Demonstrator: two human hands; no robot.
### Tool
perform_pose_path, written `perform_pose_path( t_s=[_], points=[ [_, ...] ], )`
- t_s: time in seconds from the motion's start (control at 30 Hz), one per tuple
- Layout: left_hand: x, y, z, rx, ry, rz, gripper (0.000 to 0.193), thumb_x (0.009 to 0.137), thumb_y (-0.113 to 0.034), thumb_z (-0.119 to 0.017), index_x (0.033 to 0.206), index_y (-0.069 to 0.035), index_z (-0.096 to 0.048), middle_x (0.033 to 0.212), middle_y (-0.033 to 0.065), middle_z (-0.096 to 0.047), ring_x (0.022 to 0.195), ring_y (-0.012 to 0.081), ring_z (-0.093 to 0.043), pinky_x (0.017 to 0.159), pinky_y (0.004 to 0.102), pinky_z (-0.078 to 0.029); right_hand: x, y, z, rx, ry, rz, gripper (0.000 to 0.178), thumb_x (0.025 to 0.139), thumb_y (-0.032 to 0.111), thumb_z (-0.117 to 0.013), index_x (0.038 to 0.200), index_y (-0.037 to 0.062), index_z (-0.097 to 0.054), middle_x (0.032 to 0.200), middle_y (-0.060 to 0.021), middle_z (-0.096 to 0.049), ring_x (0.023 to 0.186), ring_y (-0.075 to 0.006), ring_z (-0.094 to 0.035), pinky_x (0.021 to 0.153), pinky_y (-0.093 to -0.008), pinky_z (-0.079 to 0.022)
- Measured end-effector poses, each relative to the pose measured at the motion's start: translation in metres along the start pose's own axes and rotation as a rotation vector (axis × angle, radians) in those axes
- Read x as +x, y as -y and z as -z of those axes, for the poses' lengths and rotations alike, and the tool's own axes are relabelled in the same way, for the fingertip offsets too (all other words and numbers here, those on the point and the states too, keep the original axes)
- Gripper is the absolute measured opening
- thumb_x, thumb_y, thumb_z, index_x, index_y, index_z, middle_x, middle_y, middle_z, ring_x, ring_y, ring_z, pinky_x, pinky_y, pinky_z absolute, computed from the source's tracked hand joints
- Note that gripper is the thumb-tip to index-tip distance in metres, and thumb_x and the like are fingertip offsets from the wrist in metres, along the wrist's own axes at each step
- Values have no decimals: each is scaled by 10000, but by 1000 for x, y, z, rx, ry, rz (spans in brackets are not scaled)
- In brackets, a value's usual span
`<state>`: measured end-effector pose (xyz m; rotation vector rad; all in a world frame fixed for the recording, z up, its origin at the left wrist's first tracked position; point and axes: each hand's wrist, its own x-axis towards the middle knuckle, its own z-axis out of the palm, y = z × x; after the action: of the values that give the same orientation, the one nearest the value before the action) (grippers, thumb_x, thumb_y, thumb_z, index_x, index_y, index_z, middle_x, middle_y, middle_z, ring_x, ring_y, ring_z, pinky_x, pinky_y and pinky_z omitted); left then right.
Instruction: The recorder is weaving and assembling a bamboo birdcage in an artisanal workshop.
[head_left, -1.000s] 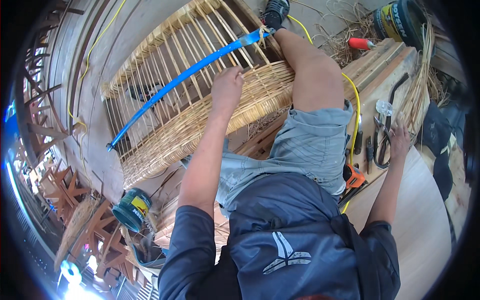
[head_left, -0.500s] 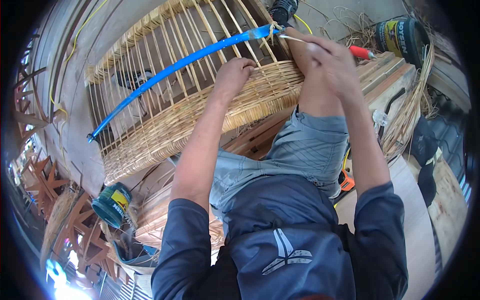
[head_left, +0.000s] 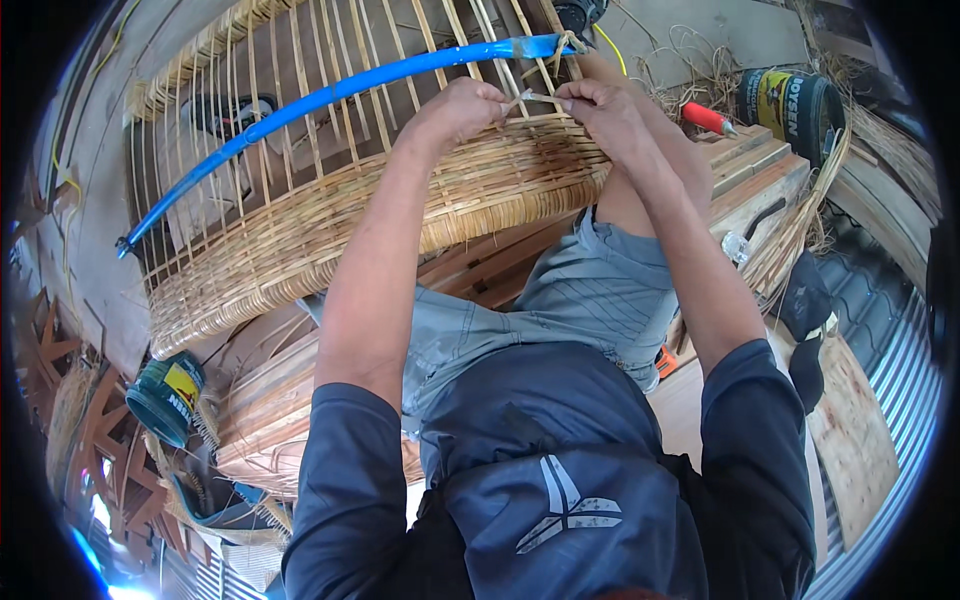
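Observation:
A pale cane strip [head_left: 541, 98] spans the short gap between my hands, just above the edge of the weaving. My left hand [head_left: 462, 112] pinches one end, and my right hand [head_left: 603, 112] pinches the other between thumb and fingers. Below them lies the woven cane panel [head_left: 370, 205], with a wrapped rim along its near side. Bare upright cane rods [head_left: 301, 85] run from the woven band to the far edge. A curved blue tube [head_left: 380, 73] crosses over the rods, tied at its right end with a strand [head_left: 568, 42].
At right, a red-handled tool [head_left: 706, 118] lies by stacked wooden boards [head_left: 755, 165], near a dark green bucket [head_left: 825, 115] and loose cane strands [head_left: 805, 225]. Another green bucket [head_left: 160, 410] stands at lower left, next to more boards [head_left: 270, 420]. My bent leg [head_left: 665, 170] is beside the panel's right end.
My right hand has come down and left toward my left hand, which has risen slightly. Both now hold the strip between them. The whole view has shifted a little.

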<state>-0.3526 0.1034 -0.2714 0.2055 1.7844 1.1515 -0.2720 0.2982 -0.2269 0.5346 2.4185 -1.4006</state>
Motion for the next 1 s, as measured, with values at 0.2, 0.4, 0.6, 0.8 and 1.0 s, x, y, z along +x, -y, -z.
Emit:
perform_pose_path(
  t_s=[0.2, 0.4, 0.6, 0.8, 1.0],
  points=[
    [-2, -3, 0, 47, 10, 19, 209, 768, -186, -599, 859, -15, -678, 722, 33, -624, 652, 130, -526, 617, 277, -418, 5, -1, -4, -94, 57, -50, 202, 854, 116, -581, 997, -18, -631, 820, -36, -636, 759, -94, -559, 713, -231, -446],
    [-1, -2, -1, 71, 4, 24, 257, 809, -205, -585, 955, -9, -664, 759, 31, -623, 700, 130, -522, 658, 279, -419, 9, -8, -3, -127, -7, -10, 197, 845, 121, -592, 997, 4, -636, 855, -86, -665, 780, -152, -610, 735, -264, -464],
    [0, -3, -1, 80, 46, 50, 270, 826, -198, -588, 1002, -4, -657, 791, 22, -622, 716, 120, -513, 671, 272, -416, 8, -11, -7, -241, -27, -21, 199, 847, 119, -591, 996, -5, -636, 845, -79, -666, 773, -139, -604, 737, -260, -465],
    [-2, -5, -1, 34, 52, 81, 256, 825, -205, -601, 979, -11, -664, 772, 15, -620, 680, 109, -505, 640, 265, -410, 3, -11, -10, -44, -37, 48, 181, 836, 115, -589, 971, 4, -637, 810, -103, -646, 745, -147, -594, 721, -274, -464],
    [1, 2, -4, 36, 37, 46, 244, 809, -195, -607, 962, -14, -666, 780, 29, -637, 705, 116, -539, 663, 266, -427, 7, -15, -13, -158, 10, 25, 145, 810, 113, -592, 918, 38, -653, 810, -140, -655, 724, -238, -622, 692, -324, -479]
  ],
)
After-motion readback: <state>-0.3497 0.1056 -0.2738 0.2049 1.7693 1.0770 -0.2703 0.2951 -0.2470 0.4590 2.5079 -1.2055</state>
